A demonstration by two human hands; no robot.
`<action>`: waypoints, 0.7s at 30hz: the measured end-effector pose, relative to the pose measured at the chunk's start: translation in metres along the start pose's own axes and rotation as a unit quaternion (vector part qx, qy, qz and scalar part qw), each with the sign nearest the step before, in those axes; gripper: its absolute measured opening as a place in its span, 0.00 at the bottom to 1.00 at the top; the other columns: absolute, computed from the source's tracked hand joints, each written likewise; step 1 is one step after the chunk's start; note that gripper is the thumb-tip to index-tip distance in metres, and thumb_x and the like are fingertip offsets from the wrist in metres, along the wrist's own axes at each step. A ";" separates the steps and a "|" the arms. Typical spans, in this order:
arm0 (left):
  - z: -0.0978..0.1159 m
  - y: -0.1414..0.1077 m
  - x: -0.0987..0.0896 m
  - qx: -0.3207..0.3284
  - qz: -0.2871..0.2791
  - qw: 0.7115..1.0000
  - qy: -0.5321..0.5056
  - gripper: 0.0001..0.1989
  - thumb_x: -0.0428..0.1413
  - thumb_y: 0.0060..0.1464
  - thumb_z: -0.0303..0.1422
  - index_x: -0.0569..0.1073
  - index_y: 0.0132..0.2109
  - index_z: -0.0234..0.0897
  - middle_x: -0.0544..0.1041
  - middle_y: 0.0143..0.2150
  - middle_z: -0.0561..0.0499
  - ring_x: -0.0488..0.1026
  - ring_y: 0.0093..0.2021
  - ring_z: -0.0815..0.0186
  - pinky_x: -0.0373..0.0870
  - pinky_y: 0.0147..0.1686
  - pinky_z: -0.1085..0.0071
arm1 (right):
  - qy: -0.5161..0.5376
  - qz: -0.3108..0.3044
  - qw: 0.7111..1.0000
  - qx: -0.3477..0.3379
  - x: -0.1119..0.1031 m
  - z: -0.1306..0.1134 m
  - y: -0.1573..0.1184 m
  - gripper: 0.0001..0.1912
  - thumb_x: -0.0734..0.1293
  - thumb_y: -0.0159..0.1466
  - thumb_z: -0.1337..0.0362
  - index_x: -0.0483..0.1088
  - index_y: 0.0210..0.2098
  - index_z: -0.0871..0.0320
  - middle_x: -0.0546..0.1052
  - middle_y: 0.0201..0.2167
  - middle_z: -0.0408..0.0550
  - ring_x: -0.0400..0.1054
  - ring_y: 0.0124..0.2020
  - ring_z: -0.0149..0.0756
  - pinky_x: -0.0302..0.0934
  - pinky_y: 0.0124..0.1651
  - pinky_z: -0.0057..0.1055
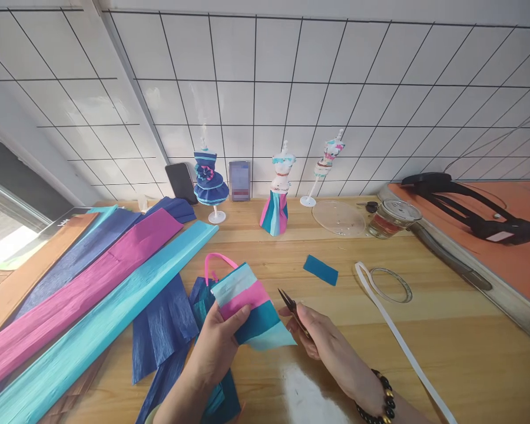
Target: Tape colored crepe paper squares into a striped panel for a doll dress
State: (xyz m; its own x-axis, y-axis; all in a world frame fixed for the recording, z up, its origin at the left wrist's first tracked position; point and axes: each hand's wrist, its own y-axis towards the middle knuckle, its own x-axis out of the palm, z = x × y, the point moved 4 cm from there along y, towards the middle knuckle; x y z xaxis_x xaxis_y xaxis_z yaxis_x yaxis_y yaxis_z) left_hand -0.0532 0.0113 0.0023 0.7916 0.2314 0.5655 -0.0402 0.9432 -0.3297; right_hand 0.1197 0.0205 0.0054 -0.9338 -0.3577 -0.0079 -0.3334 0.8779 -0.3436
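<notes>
Head view: the left hand (224, 338) is pinching striped fabric (251, 306). The right hand (320, 335) is closing around dark scissors (295, 312). No writing is reading clearly.

The striped sheet (257, 296) is showing pale blue, pink, teal and light blue bands. It is slanting outward from the left hand's (218, 338) pinch, its light blue corner reaching toward the right hand (329, 338). The dark snips (292, 307) are poking out ahead of the right grip, their pointed tips angling up and left, just beside the sheet's edge.
</notes>
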 end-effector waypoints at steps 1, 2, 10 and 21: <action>0.000 0.000 0.000 0.001 0.005 1.000 -0.001 0.16 0.64 0.44 0.31 0.74 0.41 0.33 0.80 0.36 0.45 0.77 0.34 0.61 0.73 0.34 0.72 | 0.018 -0.009 1.000 0.001 0.001 0.001 0.000 0.26 0.54 0.63 0.43 0.68 0.40 0.58 0.60 0.21 0.39 0.46 0.20 0.26 0.41 0.21 0.27; 0.001 0.000 0.000 -0.001 0.009 1.000 -0.001 0.16 0.64 0.44 0.31 0.74 0.42 0.33 0.80 0.36 0.45 0.77 0.34 0.61 0.73 0.34 0.72 | 0.034 -0.015 0.999 0.002 0.002 0.001 0.000 0.25 0.54 0.63 0.43 0.68 0.39 0.58 0.58 0.20 0.38 0.44 0.20 0.26 0.39 0.21 0.27; 0.002 -0.003 0.001 0.003 0.029 1.000 -0.007 0.20 0.65 0.42 0.33 0.71 0.44 0.34 0.79 0.37 0.44 0.77 0.39 0.55 0.73 0.36 0.66 | 0.099 -0.039 0.994 -0.008 0.008 0.001 0.009 0.22 0.57 0.62 0.44 0.57 0.24 0.56 0.53 0.17 0.35 0.41 0.19 0.26 0.37 0.22 0.27; 0.013 0.003 -0.005 0.053 0.055 0.996 0.054 0.21 0.66 0.39 0.28 0.70 0.42 0.34 0.79 0.32 0.49 0.76 0.32 0.62 0.73 0.32 0.69 | 0.056 -0.093 0.994 -0.034 0.002 0.007 0.015 0.22 0.56 0.64 0.46 0.55 0.23 0.57 0.55 0.19 0.36 0.43 0.20 0.25 0.39 0.21 0.27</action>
State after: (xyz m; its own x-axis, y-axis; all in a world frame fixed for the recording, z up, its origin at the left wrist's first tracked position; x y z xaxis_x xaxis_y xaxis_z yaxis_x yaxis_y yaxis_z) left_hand -0.0650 0.0156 0.0083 0.8399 0.3133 0.4432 -0.1905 0.9348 -0.2999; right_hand 0.1134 0.0304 -0.0065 -0.8624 -0.4818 0.1552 -0.5061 0.8209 -0.2644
